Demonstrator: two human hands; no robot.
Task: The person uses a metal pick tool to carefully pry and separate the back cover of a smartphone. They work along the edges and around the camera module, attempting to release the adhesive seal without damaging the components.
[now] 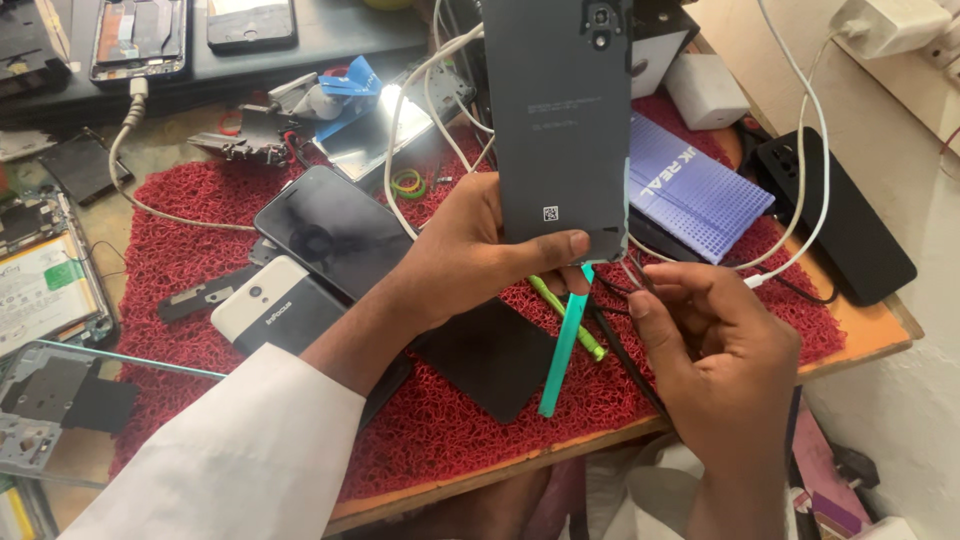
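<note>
On the red mat (190, 250), dark phones (335, 230) are lying beside the left hand (470, 255), which is gripping a grey phone (560, 120) upright. A teal pry tool (565, 340) is wedging into its bottom edge; the right hand (715, 340) is curling loosely around black cables (625, 350), with white cables (810, 180) trailing behind.

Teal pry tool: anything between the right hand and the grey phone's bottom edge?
Nothing visible. The teal pry tool tip already meets the bottom edge of the grey phone, beside the left hand thumb. The right hand sits right of the tool; white cables run behind, not between.
</note>
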